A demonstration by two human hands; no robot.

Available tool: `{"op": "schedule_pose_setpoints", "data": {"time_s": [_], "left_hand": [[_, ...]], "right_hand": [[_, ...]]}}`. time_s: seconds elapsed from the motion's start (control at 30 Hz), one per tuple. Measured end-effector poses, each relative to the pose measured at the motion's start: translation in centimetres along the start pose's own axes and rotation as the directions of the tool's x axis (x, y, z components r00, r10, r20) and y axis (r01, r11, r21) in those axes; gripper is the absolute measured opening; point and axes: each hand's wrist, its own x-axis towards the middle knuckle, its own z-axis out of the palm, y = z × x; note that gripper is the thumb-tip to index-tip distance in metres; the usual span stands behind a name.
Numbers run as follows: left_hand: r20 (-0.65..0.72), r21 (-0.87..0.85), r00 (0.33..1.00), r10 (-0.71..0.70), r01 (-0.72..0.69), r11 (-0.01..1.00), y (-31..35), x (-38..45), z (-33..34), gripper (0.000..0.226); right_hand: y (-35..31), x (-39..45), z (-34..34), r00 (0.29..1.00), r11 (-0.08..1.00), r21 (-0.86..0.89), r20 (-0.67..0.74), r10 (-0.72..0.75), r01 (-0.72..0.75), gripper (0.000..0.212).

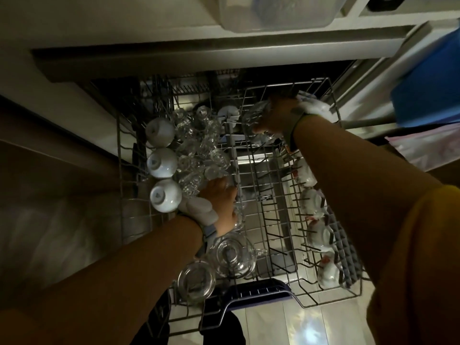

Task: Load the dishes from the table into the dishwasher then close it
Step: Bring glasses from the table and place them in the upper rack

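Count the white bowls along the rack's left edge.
3. Upside down in a column on the upper rack: far bowl, middle bowl, near bowl beside the left hand. More may hide under the glassware.

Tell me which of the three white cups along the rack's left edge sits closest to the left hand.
The nearest white cup, closest to the camera in that column: it sits right beside the left hand; the other two lie farther back.

2 bare forearms reach in from the bottom of the frame, and each wrist carries a strap. The left hand [219, 205] wears a pale grey padded piece across its back, fixed to a grey-blue wristband, mid-frame. The right hand [276, 115], upper right of centre, has a dull green band, and a mustard-yellow sleeve [410, 257] shows at the right edge.
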Motion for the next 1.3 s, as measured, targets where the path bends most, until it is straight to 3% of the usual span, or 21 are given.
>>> {"op": "schedule_pose_setpoints", "data": {"time_s": [0.13, 0.3, 0.4, 0.47, 0.63, 0.9, 1.0, 1.23, 1.3], "left_hand": [[-0.005, -0.022, 1.0, 0.012, -0.012, 1.0, 0.2, -0.1, 0.3, 0.054], [-0.007, -0.038, 1.0, 0.004, -0.004, 0.999, 0.2, -0.2, 0.6, 0.057], [-0.012, -0.054, 1.0, 0.007, -0.008, 0.998, 0.2, -0.1, 0.6, 0.056], [-0.02, -0.059, 1.0, 0.012, -0.013, 0.998, 0.1, -0.1, 0.6, 0.056], [-0.047, -0.037, 0.998, 0.043, -0.045, 0.998, -0.2, -0.1, 0.9, 0.059], [-0.033, -0.051, 0.999, 0.029, -0.031, 0.998, -0.1, -0.6, 1.3, 0.062], [-0.044, -0.062, 0.999, 0.009, -0.011, 0.998, -0.1, -1.1, 1.7, 0.064], [-0.02, -0.055, 1.0, -0.019, 0.018, 0.998, 0.4, -3.0, 1.5, 0.067], [0.002, -0.057, 0.999, -0.044, 0.044, 0.997, 1.6, -4.4, 0.0, 0.062]], "right_hand": [[-0.4, 0.8, 0.8, 0.999, 0.998, -0.056, 0.052, 0.007, -0.004, 0.085], [0.7, 4.4, 4.3, 0.998, 0.997, 0.067, 0.059, 0.033, -0.037, 0.115], [-0.1, 2.2, 4.2, 0.996, 0.976, 0.201, 0.035, 0.078, -0.083, 0.089], [0.6, 2.5, 4.7, 0.989, 0.964, 0.221, 0.014, 0.146, -0.146, 0.09], [0.6, 3.0, 5.2, 0.99, 0.948, 0.291, -0.013, 0.137, -0.127, 0.085], [0.1, 1.5, 6.4, 0.988, 0.973, 0.22, -0.124, 0.096, -0.066, 0.092], [0.2, 0.8, 6.5, 0.989, 0.98, 0.18, -0.101, 0.107, -0.087, 0.093], [0.9, -9.2, 8.4, 0.961, 0.917, 0.391, -0.213, 0.178, -0.083, 0.071], [0.9, -13.3, 8.9, 0.958, 0.879, 0.471, -0.211, 0.192, -0.072, 0.053]]}}
